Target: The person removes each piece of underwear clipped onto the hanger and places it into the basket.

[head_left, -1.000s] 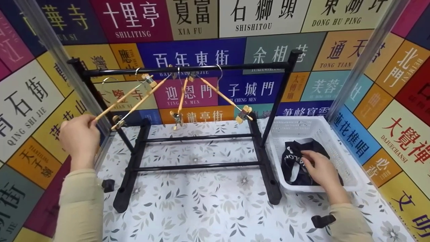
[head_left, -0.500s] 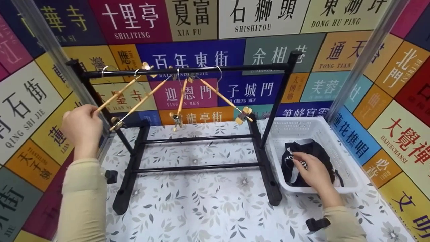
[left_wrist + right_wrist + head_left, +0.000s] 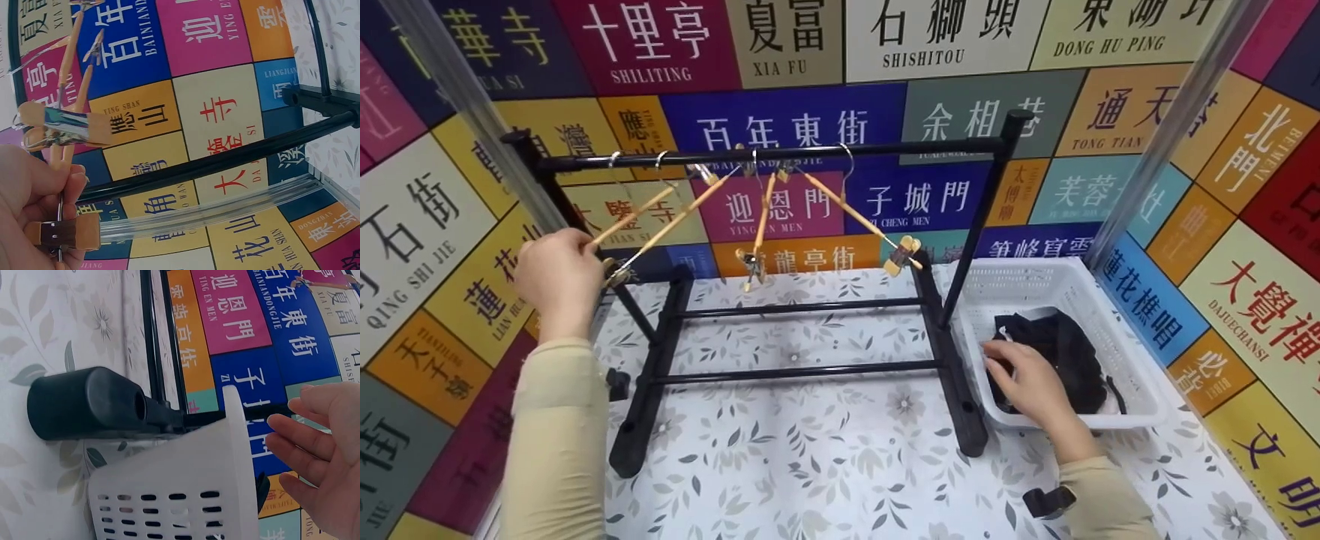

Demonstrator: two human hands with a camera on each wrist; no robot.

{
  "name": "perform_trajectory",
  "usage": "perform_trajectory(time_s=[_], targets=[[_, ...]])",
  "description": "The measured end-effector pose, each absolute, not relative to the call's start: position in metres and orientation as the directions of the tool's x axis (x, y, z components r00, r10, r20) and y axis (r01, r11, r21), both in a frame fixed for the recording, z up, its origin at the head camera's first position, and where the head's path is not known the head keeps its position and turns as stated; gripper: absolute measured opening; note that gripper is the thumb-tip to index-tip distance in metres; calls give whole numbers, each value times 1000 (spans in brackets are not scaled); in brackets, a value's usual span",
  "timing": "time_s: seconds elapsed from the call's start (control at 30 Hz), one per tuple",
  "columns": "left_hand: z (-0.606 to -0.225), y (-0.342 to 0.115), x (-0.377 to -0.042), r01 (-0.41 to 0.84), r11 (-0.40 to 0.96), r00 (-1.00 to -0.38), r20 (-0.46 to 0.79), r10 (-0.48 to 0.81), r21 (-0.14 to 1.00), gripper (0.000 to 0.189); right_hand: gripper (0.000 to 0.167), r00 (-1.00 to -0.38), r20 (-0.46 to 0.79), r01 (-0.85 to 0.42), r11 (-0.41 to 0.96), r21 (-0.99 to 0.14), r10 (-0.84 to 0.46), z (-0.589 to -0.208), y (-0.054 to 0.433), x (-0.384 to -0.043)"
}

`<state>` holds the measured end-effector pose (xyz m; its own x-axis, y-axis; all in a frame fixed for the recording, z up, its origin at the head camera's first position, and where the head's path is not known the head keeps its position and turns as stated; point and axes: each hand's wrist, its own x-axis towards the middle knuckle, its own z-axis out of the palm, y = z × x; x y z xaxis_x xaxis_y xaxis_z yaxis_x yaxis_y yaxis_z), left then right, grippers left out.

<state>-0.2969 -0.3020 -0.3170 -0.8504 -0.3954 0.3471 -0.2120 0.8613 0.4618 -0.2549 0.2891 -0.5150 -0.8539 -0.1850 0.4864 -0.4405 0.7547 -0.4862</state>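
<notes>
My left hand (image 3: 559, 274) pinches the near end of a wooden hanger (image 3: 634, 217) with metal clips, at the left of a black rack (image 3: 802, 152). That hanger's hook (image 3: 616, 158) is at the rack's top rail. In the left wrist view, thumb and fingers hold the hanger between a dark wooden clip (image 3: 63, 234) and another clip (image 3: 66, 127) beyond. My right hand (image 3: 1031, 379) hovers with loosely bent fingers over a white basket (image 3: 1147, 416) holding a black garment (image 3: 1069, 356). The right wrist view shows this hand (image 3: 320, 450) past the basket rim, with nothing in it.
Several more clip hangers, one of them a wooden hanger (image 3: 847, 206) at the right, hang from the rail. The rack's feet (image 3: 960, 397) stand on a leaf-patterned tabletop (image 3: 810, 465). Walls with coloured signs (image 3: 780, 112) enclose the back and sides.
My left hand has moved right and slightly up with the hanger, and its hook has risen to the rail. My right hand has shifted left over the basket, leaving more of the garment visible.
</notes>
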Motion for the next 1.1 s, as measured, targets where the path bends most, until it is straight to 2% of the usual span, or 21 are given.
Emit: perform_trajectory(time_s=[0.63,0.87,1.1], targets=[[-327,-302,-289,-116,890,-847,423,-321,441,26,27,-821,517,-507,729,-461,-244,-514,272,-260],[-323,-287,-271,2,907,-767,582,-269,421,24,27,-824,510,-506,727,-463,-248,-511,271,-260],[-320,-267,-252,207,904,-670,727,-148,375,21,28,-820,514,-512,723,-464,-250,-508,270,-258]])
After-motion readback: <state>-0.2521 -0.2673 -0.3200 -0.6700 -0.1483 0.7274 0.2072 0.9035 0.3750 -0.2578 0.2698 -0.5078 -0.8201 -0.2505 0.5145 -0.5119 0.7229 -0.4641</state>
